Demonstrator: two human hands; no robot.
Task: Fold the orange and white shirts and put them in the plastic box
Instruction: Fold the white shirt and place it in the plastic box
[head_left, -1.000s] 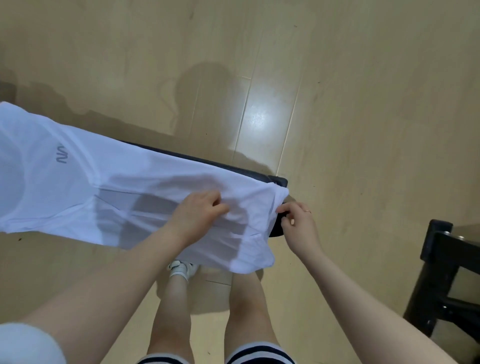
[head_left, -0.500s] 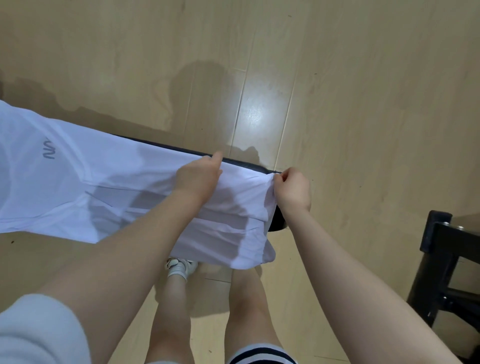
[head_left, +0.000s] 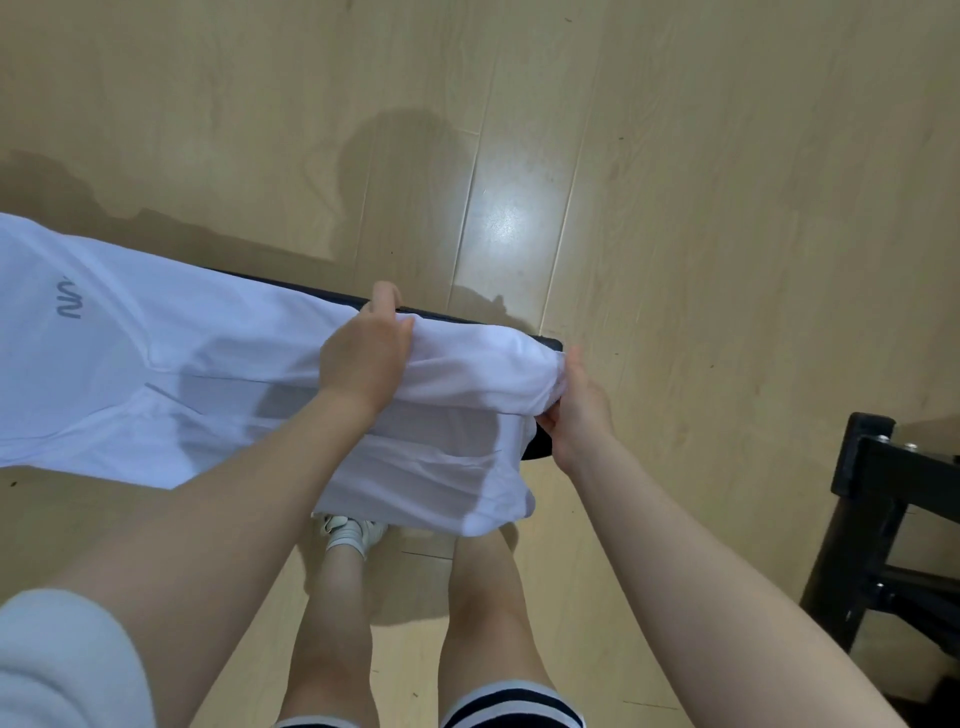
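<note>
Left hand (head_left: 363, 358) is gripping the far edge of the white shirt (head_left: 171, 374), fingers curled over the fabric, while the right hand (head_left: 574, 410) is pinching the bunched hem end at the right. So both hands are clamped on cloth, nothing loose. The shirt is lying spread lengthwise across a narrow black worktop (head_left: 545, 345), logo end running off to the left, near side drooping over the edge toward the person's legs.

My guess is they're starting a fold of the hem end back toward the chest. Risk here: the worktop is skinnier than the shirt, so a good part of the fabric is hanging unsupported and could slide off onto the floor (head_left: 727, 208) once the end lifts. The bunched hem could also bake wrinkles into the fold.

Around it: a black frame (head_left: 883, 530) is standing at the right, well apart from the shirt, and a white shoe (head_left: 350, 532) is peeking out below the hanging cloth. Not seeing the orange shirt or the plastic box anywhere in view.
</note>
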